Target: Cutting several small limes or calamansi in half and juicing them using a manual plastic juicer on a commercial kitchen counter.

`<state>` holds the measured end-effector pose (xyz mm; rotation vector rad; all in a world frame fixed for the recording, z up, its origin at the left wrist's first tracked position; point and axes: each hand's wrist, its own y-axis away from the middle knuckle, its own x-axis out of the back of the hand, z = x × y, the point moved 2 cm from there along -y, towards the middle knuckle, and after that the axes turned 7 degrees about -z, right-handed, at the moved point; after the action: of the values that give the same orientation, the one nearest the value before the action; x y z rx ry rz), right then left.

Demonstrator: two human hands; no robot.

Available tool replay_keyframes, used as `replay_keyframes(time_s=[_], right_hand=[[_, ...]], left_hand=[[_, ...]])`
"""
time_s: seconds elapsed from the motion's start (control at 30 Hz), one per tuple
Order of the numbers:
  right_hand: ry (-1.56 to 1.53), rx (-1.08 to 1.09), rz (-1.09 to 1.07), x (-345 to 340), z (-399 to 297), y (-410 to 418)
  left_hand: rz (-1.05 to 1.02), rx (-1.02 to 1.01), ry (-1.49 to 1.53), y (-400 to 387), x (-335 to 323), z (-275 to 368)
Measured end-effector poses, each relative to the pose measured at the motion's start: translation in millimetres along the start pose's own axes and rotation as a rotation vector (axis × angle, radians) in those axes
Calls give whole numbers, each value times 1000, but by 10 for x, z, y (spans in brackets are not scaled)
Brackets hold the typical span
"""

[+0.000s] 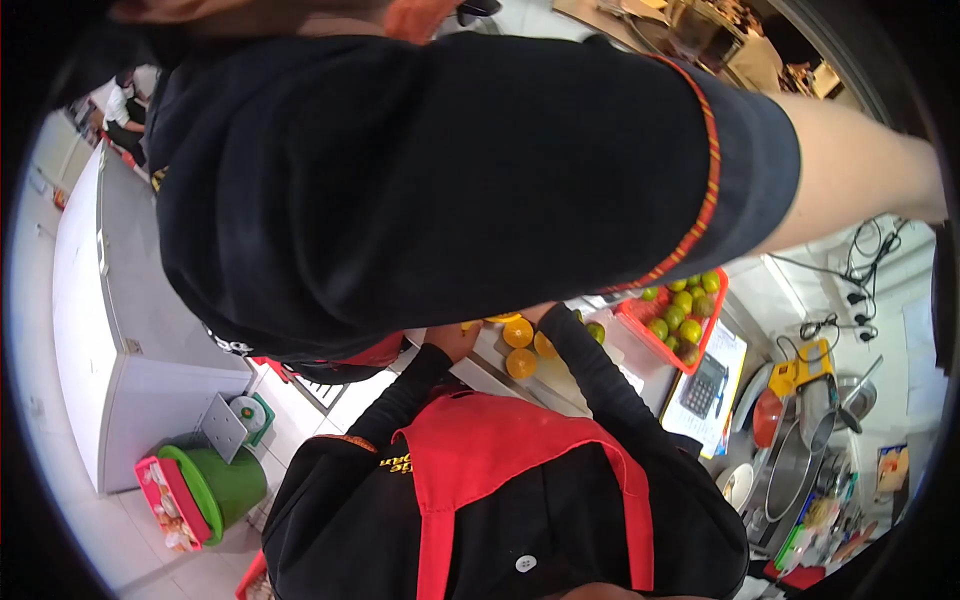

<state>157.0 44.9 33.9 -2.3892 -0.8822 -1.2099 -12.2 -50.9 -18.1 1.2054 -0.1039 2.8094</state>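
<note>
My left hand shows only in part, below a co-worker's dark sleeve that crosses close in front of me. A small bit of something yellow shows by its fingers; what it is, I cannot tell. Most of my right hand is hidden behind the same sleeve, fingers included. Between and below my hands, several orange halves lie cut side up on a pale cutting board. One half sits right beside my right forearm. Whole green citrus fruit rests just past that forearm.
A red plastic basket of green citrus stands at right. Beside it lie papers with a calculator and pen. Metal pots and loose cables are farther right. At left are a white chest freezer and a green bin.
</note>
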Motion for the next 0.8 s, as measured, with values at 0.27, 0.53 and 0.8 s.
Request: replay_keyframes(time_s=[0.27,0.53,0.8], right_hand=[[-12,-51,-37,109,84,230],[-47,-102,-56,100,71,216],[-50,-103,-87,202,-19,-111]], left_hand=[[-24,-96,14,-44,80,107],[34,-169,12,-59,61,117],[-157,95,84,-68,86,88]])
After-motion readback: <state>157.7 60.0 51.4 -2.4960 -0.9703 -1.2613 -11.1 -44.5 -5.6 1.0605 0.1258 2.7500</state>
